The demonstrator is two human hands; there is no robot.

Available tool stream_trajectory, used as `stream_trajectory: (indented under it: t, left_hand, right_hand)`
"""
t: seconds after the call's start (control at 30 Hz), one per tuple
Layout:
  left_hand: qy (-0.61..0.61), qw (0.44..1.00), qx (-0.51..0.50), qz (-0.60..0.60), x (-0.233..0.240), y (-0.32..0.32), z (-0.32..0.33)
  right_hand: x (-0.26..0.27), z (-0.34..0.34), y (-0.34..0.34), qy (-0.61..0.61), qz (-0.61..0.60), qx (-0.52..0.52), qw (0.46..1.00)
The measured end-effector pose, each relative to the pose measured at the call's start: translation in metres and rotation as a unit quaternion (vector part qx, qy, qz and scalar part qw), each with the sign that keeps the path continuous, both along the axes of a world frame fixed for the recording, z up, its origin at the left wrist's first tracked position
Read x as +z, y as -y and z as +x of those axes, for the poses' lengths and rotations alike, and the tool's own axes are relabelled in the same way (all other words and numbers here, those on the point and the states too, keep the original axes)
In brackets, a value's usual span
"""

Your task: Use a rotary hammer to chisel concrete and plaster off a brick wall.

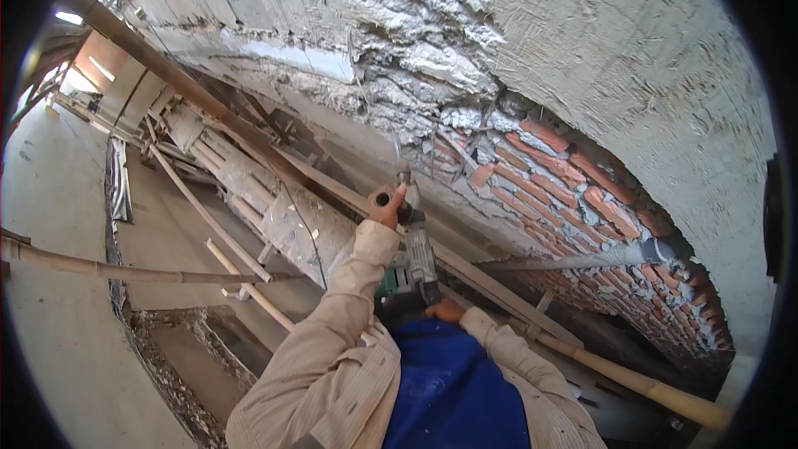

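A green and grey rotary or demolition hammer [423, 255] is held in front of my body, pointing away from me. My left hand [388, 204] is closed around its side handle near the front. At the rear, my right hand [446, 310] grips the tool's back end, partly hidden by the body of the tool. The chuck and bit [403, 165] point at the lower edge of broken masonry [411, 62]; whether the tip touches it I cannot tell. Exposed red brickwork [548, 181] lies to the right of the bit.
A bamboo pole [636, 381] runs at the lower right, and another [156, 274] crosses at left. A thick brown pole [187, 90] slants overhead at upper left. Dusty scaffold boards [305, 224] lie beside my left arm. A pale pipe [586, 259] crosses the brick opening.
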State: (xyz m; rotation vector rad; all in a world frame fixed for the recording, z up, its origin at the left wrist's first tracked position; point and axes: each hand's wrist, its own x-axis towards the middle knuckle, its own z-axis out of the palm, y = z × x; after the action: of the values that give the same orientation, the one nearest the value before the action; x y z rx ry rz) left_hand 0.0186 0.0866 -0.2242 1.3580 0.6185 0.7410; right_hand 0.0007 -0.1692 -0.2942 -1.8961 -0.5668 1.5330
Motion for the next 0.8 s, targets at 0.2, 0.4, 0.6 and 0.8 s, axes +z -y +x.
stream_trajectory:
  t: [0.2, 0.4, 0.6, 0.8]
  left_hand:
    - [0.026, 1.0, -0.007, 0.009, -0.011, -0.004, -0.002]
    - [-0.004, 1.0, -0.005, 0.006, -0.003, -0.013, -0.005]
    - [-0.005, 0.999, -0.023, -0.03, -0.009, -0.01, -0.014]
    - [-0.012, 1.0, -0.022, -0.017, 0.009, 0.004, -0.023]
  right_hand:
    - [-0.042, -0.006, -0.009, 0.029, 0.07, 0.066, 0.995]
    - [-0.066, -0.023, -0.012, 0.016, 0.004, 0.032, 0.999]
    - [-0.023, -0.031, -0.003, -0.067, -0.006, 0.039, 0.997]
    - [0.001, -0.05, 0.014, 0.042, 0.082, -0.032, 0.995]
